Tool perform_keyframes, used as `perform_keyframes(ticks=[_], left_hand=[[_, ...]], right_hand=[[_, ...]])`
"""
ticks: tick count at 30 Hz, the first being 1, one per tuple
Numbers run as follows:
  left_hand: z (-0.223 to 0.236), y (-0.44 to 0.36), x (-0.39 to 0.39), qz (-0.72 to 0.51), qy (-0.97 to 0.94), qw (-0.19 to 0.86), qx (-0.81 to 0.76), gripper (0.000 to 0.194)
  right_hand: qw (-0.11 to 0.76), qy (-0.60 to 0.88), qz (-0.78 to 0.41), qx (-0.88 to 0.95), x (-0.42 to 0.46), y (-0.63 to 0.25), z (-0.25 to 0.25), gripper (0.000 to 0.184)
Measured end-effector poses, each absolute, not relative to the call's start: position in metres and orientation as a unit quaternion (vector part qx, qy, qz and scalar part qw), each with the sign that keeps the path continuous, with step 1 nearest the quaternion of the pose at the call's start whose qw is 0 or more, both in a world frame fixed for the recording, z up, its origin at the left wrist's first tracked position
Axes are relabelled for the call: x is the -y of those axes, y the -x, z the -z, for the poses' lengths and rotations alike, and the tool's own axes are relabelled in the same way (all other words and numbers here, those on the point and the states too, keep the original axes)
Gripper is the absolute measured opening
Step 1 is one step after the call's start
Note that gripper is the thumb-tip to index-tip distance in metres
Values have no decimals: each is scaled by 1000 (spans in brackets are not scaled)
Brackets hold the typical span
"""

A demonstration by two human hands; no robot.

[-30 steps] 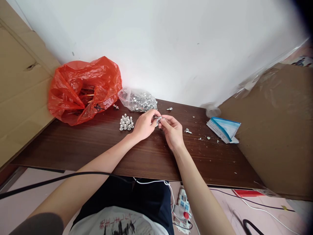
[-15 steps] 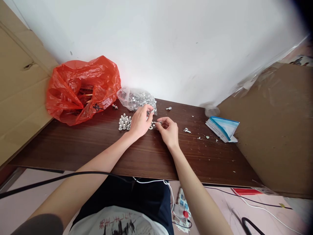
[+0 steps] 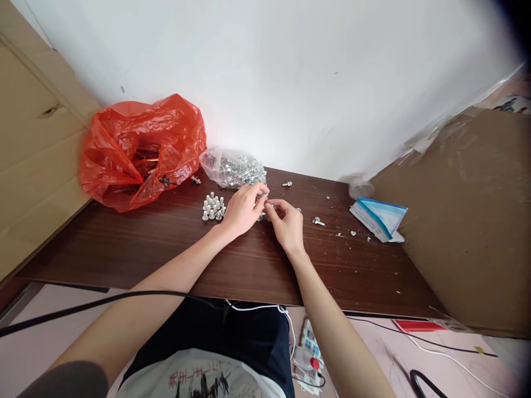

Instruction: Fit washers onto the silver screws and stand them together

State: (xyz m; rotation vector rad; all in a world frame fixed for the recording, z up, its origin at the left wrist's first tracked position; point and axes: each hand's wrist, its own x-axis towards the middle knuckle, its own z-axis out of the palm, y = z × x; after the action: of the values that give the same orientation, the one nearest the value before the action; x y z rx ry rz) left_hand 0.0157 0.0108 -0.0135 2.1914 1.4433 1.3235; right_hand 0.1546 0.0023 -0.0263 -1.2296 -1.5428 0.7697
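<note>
My left hand (image 3: 244,207) is closed in a pinch around a small silvery bolt (image 3: 264,194), mostly hidden by the fingers. Close against it, the fingertips of my right hand (image 3: 286,224) are pinched together near the bolt's end; whatever lies between them is too small to make out. Flat metal washers (image 3: 260,217) show partly on the table between the two hands. To the left of my left hand, several silvery bolts (image 3: 213,207) stand upright on their heads in a tight group.
Behind my hands lies a clear plastic bag of metal fasteners (image 3: 238,168). A red plastic bag (image 3: 141,149) sits at the back left. Loose bolts lie near the wall (image 3: 287,184) and at right (image 3: 318,221). A blue-and-white packet (image 3: 379,218) rests beside the cardboard (image 3: 468,221).
My right hand has lifted slightly from the washers, and the fingertips of both hands have come together. My left hand has shifted a little to the right with the bolt.
</note>
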Motion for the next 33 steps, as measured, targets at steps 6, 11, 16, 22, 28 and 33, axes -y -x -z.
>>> perform_keyframes(ticks=[6, 11, 16, 22, 28, 33], left_hand=[[6, -12, -9, -460, -726, 103, -501, 8], [-1, 0, -16, -489, -694, 78, -523, 13], [-6, 25, -28, -495, -654, 106, -562, 22], [-10, 43, -31, -450, -670, 210, -552, 16], [-10, 46, -26, -347, -721, 255, -543, 17], [-9, 50, -25, -282, -742, 193, -577, 16]], right_hand=[[521, 545, -225, 618, -3, -164, 22, 27], [488, 564, -107, 657, -7, -173, 25, 22], [454, 623, -53, 635, -10, -182, 27, 23], [379, 672, -42, 634, -7, -183, 26, 23], [340, 726, -49, 596, -8, -189, 24, 25], [349, 745, -50, 567, -10, -196, 27, 24]])
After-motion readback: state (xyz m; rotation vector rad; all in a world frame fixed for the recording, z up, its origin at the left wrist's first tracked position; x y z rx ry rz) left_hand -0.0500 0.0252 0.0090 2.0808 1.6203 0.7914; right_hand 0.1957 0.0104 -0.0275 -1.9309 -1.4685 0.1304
